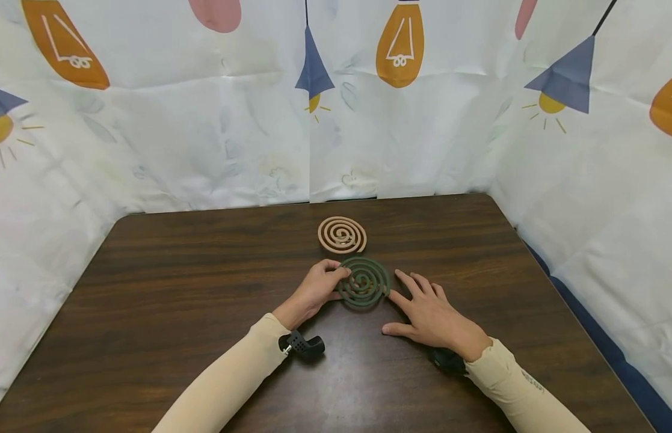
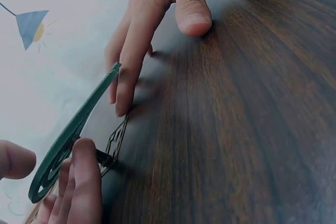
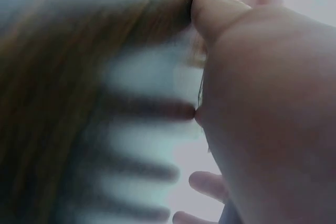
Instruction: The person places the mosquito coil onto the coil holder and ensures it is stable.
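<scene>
A green mosquito coil [image 1: 363, 282] is pinched at its left edge by my left hand [image 1: 316, 287], thumb on top and fingers underneath. In the left wrist view the coil [image 2: 79, 119] appears edge-on, raised and tilted above the table. Below it a thin metal stand [image 2: 119, 139] shows on the tabletop, mostly hidden from above. My right hand [image 1: 433, 313] spreads its fingers low over the table, a fingertip right at the coil's right edge. The right wrist view shows mostly the back of this hand [image 3: 273, 93]. Just behind the green coil lies a tan mosquito coil [image 1: 342, 234].
The dark wood table [image 1: 206, 270] reaches back to a white printed curtain [image 1: 233, 138], which also hangs along both sides. A black wrist camera [image 1: 303, 346] sits under the left wrist, and another [image 1: 446, 361] under the right.
</scene>
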`<action>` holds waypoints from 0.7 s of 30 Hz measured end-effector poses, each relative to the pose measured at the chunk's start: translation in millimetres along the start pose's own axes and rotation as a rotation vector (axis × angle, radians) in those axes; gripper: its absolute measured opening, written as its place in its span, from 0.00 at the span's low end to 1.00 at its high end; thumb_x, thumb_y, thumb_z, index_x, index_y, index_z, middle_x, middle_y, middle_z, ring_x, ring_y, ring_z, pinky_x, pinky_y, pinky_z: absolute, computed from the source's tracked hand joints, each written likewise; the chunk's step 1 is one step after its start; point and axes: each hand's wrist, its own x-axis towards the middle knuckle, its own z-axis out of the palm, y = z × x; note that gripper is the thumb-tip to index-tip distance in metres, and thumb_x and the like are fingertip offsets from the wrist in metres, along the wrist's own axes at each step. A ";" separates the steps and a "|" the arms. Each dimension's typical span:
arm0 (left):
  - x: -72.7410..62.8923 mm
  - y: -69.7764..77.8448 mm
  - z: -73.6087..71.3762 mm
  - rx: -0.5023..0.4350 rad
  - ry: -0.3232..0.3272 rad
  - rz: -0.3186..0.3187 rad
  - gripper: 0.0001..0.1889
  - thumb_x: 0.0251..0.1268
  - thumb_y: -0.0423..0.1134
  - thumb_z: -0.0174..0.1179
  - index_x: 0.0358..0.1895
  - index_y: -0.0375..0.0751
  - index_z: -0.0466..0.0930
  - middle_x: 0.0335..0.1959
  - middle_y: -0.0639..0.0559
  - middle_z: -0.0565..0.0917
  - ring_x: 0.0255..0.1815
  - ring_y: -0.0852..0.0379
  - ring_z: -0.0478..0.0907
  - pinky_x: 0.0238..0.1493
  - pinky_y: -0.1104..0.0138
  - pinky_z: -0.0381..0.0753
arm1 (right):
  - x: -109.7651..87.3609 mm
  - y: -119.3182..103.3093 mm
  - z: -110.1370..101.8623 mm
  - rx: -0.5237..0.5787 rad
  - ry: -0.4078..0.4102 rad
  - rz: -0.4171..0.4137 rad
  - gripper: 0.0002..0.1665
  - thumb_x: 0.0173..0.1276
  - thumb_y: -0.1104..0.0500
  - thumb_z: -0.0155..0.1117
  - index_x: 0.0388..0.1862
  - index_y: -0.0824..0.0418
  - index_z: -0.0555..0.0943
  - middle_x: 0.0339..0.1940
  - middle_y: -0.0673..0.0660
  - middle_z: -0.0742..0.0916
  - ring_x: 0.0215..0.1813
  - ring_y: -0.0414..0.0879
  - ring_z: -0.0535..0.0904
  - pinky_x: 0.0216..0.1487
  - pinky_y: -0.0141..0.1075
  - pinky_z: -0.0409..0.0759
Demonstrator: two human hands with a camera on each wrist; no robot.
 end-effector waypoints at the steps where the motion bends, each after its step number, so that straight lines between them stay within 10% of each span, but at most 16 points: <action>1: 0.5 -0.3 -0.2 0.001 0.001 -0.005 0.16 0.78 0.41 0.56 0.59 0.35 0.71 0.52 0.46 0.77 0.34 0.61 0.77 0.44 0.64 0.88 | -1.0 1.2 -0.3 0.002 0.001 0.003 0.48 0.69 0.22 0.54 0.79 0.47 0.70 0.86 0.62 0.58 0.83 0.69 0.57 0.71 0.72 0.65; 11: 2.5 -1.2 -7.2 -0.051 -0.069 -0.027 0.20 0.82 0.44 0.52 0.65 0.32 0.73 0.42 0.46 0.83 0.36 0.57 0.87 0.48 0.60 0.91 | -7.0 19.8 0.6 0.012 0.047 0.013 0.49 0.69 0.23 0.55 0.82 0.45 0.64 0.85 0.61 0.61 0.82 0.67 0.60 0.72 0.72 0.63; 21: -7.8 -3.4 -36.2 0.013 -0.118 -0.048 0.27 0.83 0.47 0.51 0.71 0.30 0.69 0.55 0.33 0.83 0.48 0.50 0.90 0.53 0.59 0.91 | -15.0 43.0 -3.3 0.032 0.096 0.019 0.45 0.73 0.26 0.54 0.82 0.44 0.64 0.83 0.62 0.64 0.80 0.68 0.62 0.71 0.73 0.62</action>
